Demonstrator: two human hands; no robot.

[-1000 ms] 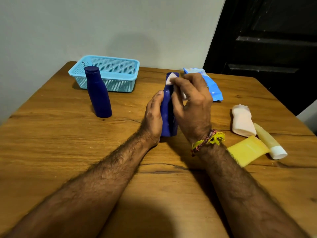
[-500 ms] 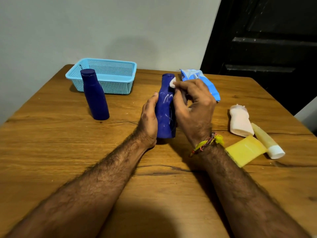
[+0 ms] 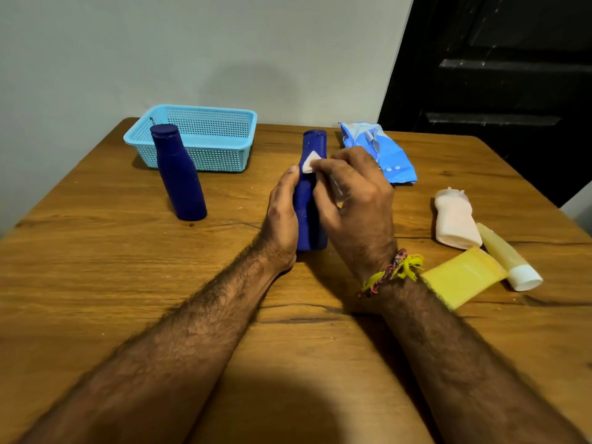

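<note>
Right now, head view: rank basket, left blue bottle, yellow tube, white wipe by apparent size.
1. basket, largest though farthest.
2. left blue bottle.
3. yellow tube, nearer the camera, so flattered.
4. white wipe, smallest; partly hidden under the right hand, so true size unsure.

Between the fingers (image 3: 333, 165), the plastic bottle (image 3: 309, 219) is dark blue and the small wipe (image 3: 308, 163) white; left of them, the plastic mesh basket (image 3: 205, 155) is light blue.

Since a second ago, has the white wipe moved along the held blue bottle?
Yes. The white wipe in the right hand has slid down the held blue bottle, from its cap to the neck just below.
</note>
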